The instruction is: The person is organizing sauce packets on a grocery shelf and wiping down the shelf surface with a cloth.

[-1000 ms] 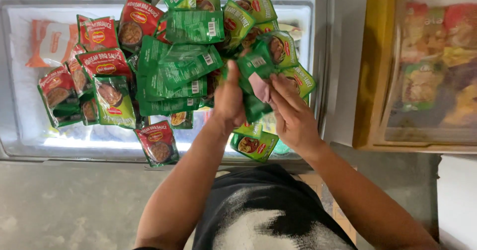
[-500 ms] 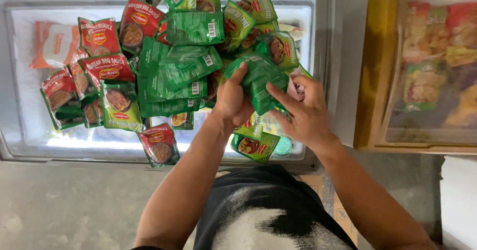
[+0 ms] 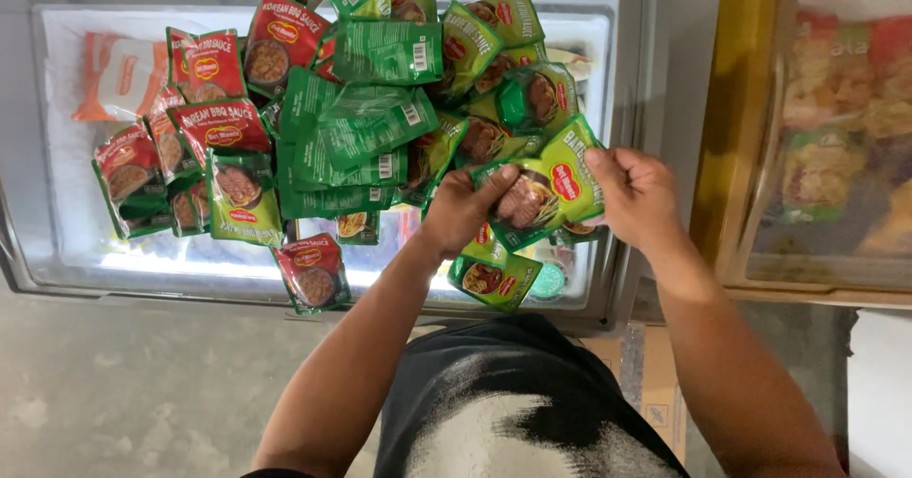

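Both hands, left hand point(image 3: 465, 207) and right hand point(image 3: 635, 193), gripped one green sauce pouch point(image 3: 541, 193) above the chest freezer point(image 3: 608, 79), beside piled pouches point(image 3: 361, 126).

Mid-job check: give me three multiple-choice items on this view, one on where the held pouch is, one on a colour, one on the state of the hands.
1. Where is the green pouch that both hands hold?
A. Above the freezer lid's right side
B. On the floor
C. Inside the yellow cabinet

2. What colour is the lone pouch at the lid's near edge, left of the left hand?
A. Blue
B. Red
C. White

3. How do the hands stand?
A. Both empty
B. Only the right hand grips
C. Both grip the same pouch

Answers: 1 A, it is held over the freezer lid by the pile; 2 B, its face is red; 3 C, fingers of each hand pinch its ends.
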